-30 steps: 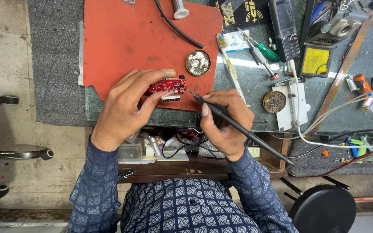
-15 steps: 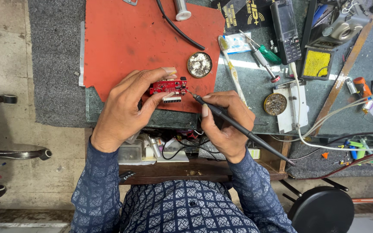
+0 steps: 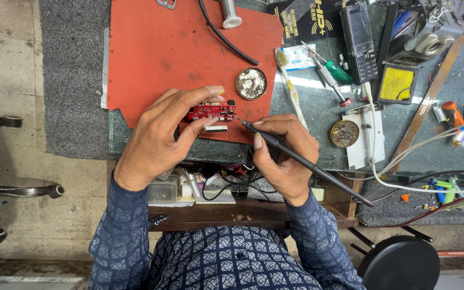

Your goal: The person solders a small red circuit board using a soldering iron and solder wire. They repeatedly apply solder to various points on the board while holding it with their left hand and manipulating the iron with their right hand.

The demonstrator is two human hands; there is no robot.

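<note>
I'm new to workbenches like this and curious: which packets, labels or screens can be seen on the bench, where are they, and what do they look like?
Black rectangular packet with gold lettering: top centre, partly under clear film.
Small white and blue sachet: just below it, beside the toothbrush, flat.
Dark candy-bar mobile phone: right of the packet, upright, screen dark, grey keypad below.
Black square tray with yellow sponge: right of the phone; no label visible.
</note>
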